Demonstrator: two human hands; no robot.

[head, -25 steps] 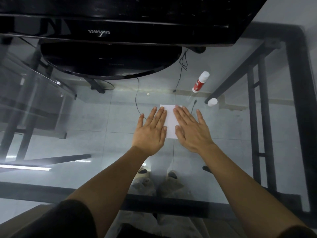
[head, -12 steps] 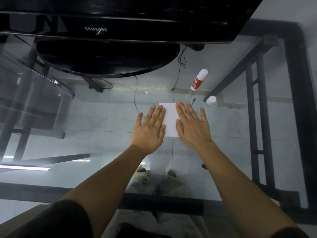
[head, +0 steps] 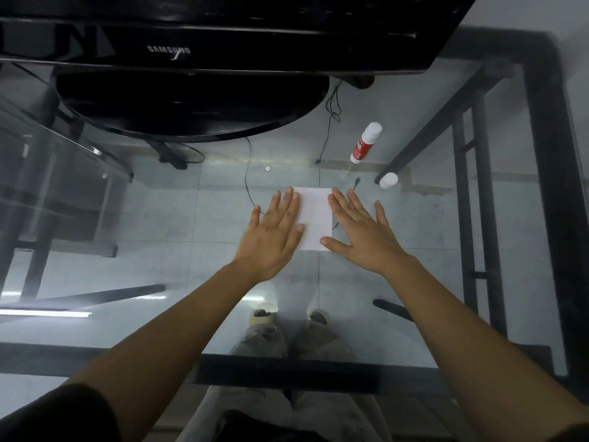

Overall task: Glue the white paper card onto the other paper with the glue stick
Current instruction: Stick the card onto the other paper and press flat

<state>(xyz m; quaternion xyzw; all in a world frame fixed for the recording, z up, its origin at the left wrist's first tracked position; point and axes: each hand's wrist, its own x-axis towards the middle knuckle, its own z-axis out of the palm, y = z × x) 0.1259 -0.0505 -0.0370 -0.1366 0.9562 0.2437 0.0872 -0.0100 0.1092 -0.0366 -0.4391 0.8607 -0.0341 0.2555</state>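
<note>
A white paper card (head: 315, 218) lies flat on the glass table. My left hand (head: 274, 234) lies flat over its left edge, fingers spread. My right hand (head: 360, 232) lies flat at its right edge, thumb on the lower right corner. Neither hand holds anything. I cannot tell whether a second paper lies under the card. The glue stick (head: 366, 142), red and white, lies on the glass beyond the card to the right. Its white cap (head: 388, 180) stands apart, nearer to my right hand.
A black Samsung monitor (head: 204, 46) on a round stand (head: 191, 103) fills the far side of the table. The black table frame (head: 541, 154) runs along the right edge. Cables and my feet show through the glass (head: 159, 218).
Both hands have slid outward from the middle of the card, left hand leftward and right hand rightward, baring more of the white paper between them.
</note>
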